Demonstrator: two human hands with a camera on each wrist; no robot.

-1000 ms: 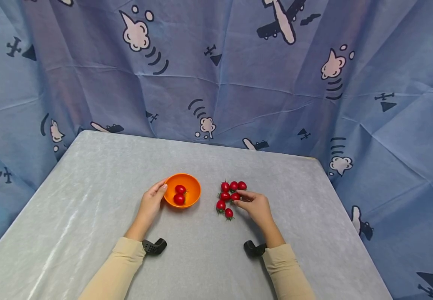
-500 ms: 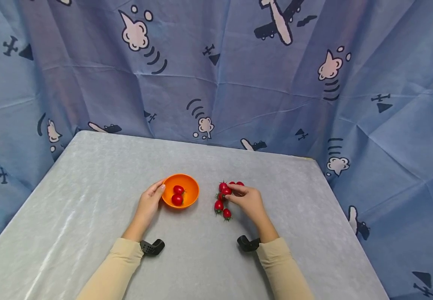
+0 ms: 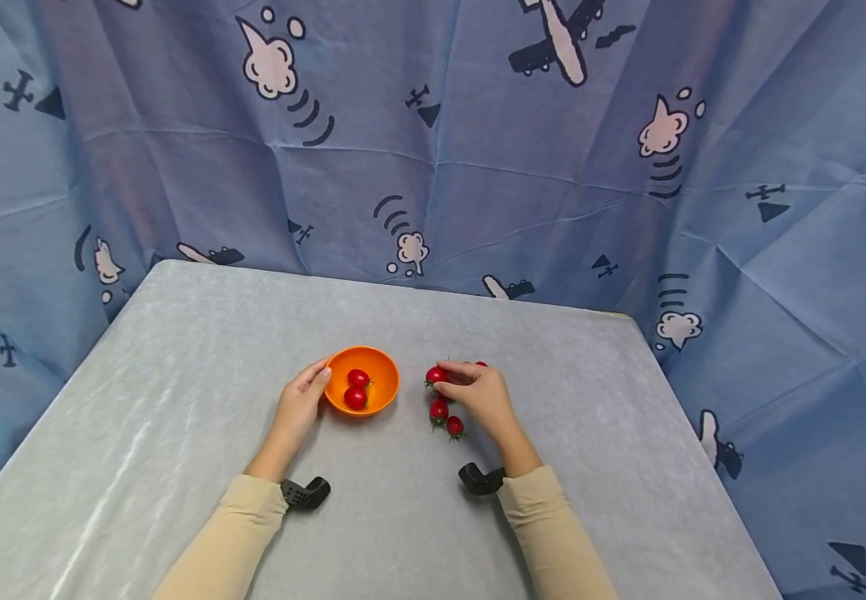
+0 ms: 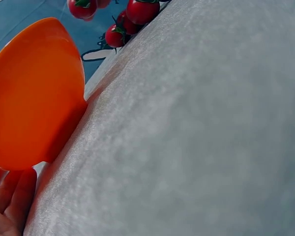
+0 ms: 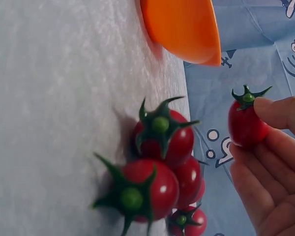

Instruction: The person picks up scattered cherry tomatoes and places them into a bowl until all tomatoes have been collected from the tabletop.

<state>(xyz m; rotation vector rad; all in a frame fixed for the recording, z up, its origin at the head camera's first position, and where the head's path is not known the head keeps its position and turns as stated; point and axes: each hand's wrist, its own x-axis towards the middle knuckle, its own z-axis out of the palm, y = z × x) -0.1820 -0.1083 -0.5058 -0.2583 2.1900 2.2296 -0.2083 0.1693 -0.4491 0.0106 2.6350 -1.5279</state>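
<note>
On the left, an orange bowl [image 3: 385, 375] stands on the table with two red cherry tomatoes [image 3: 355, 397] in it. My left hand [image 3: 297, 417] holds the bowl's left rim, its thumb at the edge; in the left wrist view its fingers [image 4: 20, 194] lie against the bowl's side. My right hand [image 3: 483, 402] pinches a cherry tomato [image 5: 246, 123] between thumb and fingers, raised off the table, right of the bowl. Below and behind that hand lie several more cherry tomatoes [image 3: 438, 412] with green stems, partly hidden by it in the head view.
A pale grey cloth covers the table [image 3: 252, 317]. Beyond its far edge hangs a blue curtain [image 3: 372, 117] with airplane prints. A black wrist device [image 3: 307, 494] is strapped at the left wrist, another black device [image 3: 480, 480] at the right.
My right hand has taken a cherry tomato from the group, lifted it and carried it left toward the bowl. The left hand and bowl stay in place.
</note>
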